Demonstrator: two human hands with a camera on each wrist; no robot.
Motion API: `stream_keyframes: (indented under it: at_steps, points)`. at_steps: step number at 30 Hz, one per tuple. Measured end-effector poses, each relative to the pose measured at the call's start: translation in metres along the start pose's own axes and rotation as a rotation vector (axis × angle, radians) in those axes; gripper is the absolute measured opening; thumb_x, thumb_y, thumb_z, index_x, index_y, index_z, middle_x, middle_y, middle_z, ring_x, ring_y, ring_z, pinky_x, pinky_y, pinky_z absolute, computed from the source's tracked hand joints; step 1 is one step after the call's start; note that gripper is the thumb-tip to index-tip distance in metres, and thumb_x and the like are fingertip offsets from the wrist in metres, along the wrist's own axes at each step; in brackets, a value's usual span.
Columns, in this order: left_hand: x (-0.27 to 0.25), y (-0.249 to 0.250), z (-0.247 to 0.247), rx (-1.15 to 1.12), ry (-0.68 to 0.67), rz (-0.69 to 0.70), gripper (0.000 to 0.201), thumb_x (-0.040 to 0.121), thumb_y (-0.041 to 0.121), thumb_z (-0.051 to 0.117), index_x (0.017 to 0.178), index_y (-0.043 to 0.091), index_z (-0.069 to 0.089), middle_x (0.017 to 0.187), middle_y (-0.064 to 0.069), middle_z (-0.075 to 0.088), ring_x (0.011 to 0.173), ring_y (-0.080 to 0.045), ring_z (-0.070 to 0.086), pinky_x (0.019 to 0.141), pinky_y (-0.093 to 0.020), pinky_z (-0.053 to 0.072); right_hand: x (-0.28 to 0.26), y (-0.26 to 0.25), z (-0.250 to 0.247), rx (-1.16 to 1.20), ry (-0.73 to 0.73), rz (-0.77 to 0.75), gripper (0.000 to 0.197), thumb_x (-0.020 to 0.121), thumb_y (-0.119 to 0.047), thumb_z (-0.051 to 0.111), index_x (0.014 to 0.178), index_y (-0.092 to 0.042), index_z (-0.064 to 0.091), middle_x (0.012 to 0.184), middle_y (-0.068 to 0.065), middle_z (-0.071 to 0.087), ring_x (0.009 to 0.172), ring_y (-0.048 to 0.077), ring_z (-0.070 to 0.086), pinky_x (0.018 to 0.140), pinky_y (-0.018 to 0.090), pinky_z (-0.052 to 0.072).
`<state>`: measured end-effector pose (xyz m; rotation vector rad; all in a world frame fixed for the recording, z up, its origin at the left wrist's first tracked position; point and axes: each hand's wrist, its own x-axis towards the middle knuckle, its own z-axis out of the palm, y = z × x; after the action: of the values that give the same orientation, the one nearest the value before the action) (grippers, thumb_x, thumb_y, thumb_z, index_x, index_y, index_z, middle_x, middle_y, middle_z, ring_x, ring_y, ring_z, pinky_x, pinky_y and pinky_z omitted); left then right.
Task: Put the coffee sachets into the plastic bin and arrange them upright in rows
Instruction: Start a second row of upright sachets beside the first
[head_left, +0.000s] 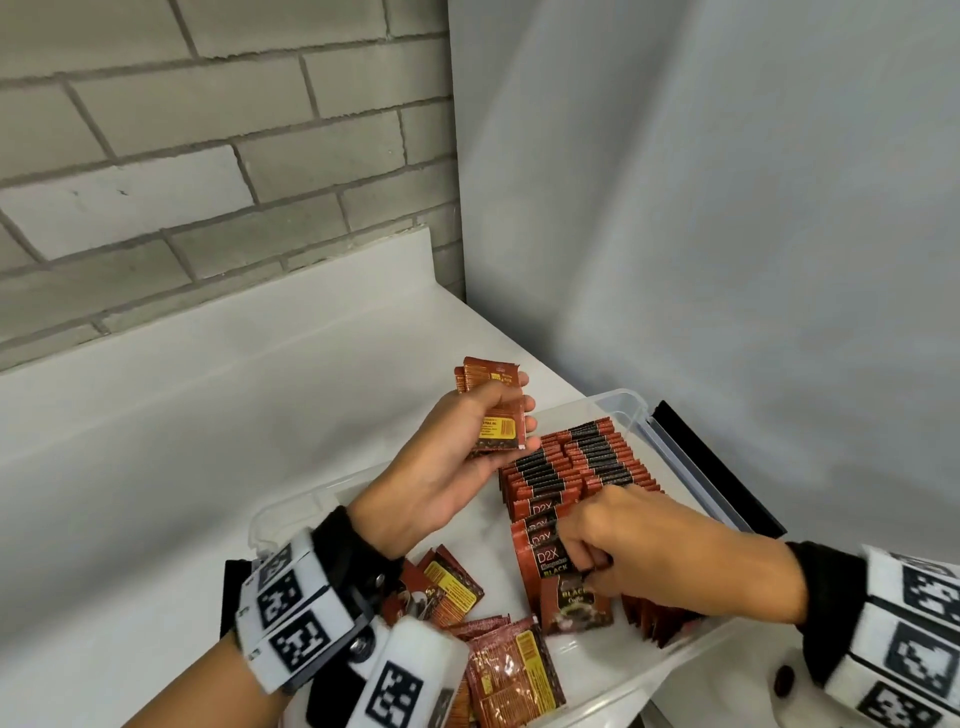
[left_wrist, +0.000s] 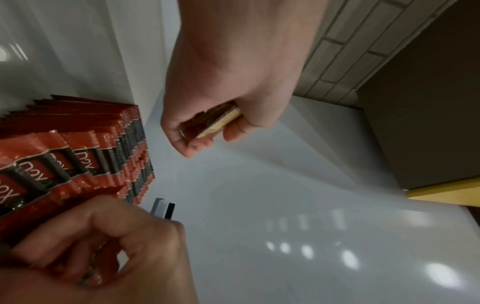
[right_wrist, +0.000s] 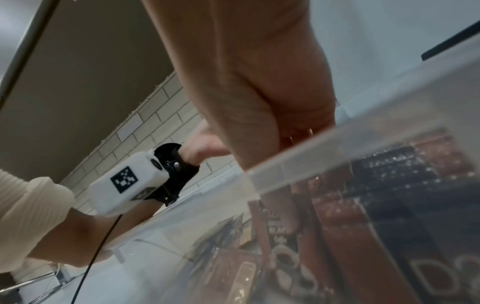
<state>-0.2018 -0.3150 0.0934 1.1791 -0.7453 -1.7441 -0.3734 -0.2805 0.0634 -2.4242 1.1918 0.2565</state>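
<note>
Two hands over the clear plastic bin (head_left: 670, 457), centre of the head view: left hand (head_left: 447, 467) clutches a small stack of red-brown foil coffee sachets (head_left: 493, 410), right hand (head_left: 649, 561) pinches one at the near end of the upright rows (head_left: 587, 462). Best to seat it square against its neighbours so the row doesn't topple. Left wrist view: stack gripped edge-on, upper middle. Right wrist view: fingers hidden behind the blurred bin wall; loose sachets (head_left: 509, 675) cut off bottom.
</note>
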Motion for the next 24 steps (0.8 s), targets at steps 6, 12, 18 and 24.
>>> stream_keyframes:
  at_steps: [6,12,18,24]
  points:
    - [-0.020,-0.006,-0.015,0.076,0.083,-0.076,0.021,0.091,0.019,0.058,0.109,0.010,0.063,0.094,-0.007,0.064,0.090,-0.018,0.057,0.094,-0.037,0.046,0.007,-0.001,-0.001,-0.121,0.151,0.038,0.020,0.088,-0.010,0.055,0.080,-0.019,0.039,0.092,-0.004,0.051,0.082,0.021,0.055,0.070,0.037,0.049]
    - [-0.037,-0.024,-0.018,0.039,0.053,-0.329,0.008,0.090,0.014,0.058,0.082,0.011,0.060,0.060,-0.005,0.063,0.063,-0.017,0.054,0.087,-0.037,0.037,0.007,-0.002,0.001,-0.158,0.206,0.059,0.037,0.090,-0.011,0.057,0.088,-0.025,0.022,0.099,-0.005,0.041,0.080,0.018,0.050,0.064,0.034,0.045]
    - [-0.039,-0.036,-0.014,-0.065,-0.005,-0.390,0.011,0.090,0.012,0.056,0.094,0.006,0.064,0.077,-0.013,0.071,0.062,-0.021,0.066,0.068,-0.035,0.048,-0.007,-0.014,0.005,-0.002,0.142,-0.044,0.031,0.087,-0.014,0.065,0.103,-0.024,0.040,0.098,-0.016,0.030,0.078,0.005,0.045,0.063,0.019,0.042]
    - [-0.035,-0.040,-0.012,-0.050,0.021,-0.385,0.011,0.089,0.010,0.057,0.096,0.006,0.064,0.088,-0.015,0.072,0.076,-0.024,0.065,0.085,-0.037,0.044,-0.002,-0.016,0.027,-0.076,-0.097,0.083,0.028,0.098,-0.017,0.052,0.124,-0.008,0.055,0.119,0.006,0.053,0.107,0.021,0.057,0.092,0.028,0.048]
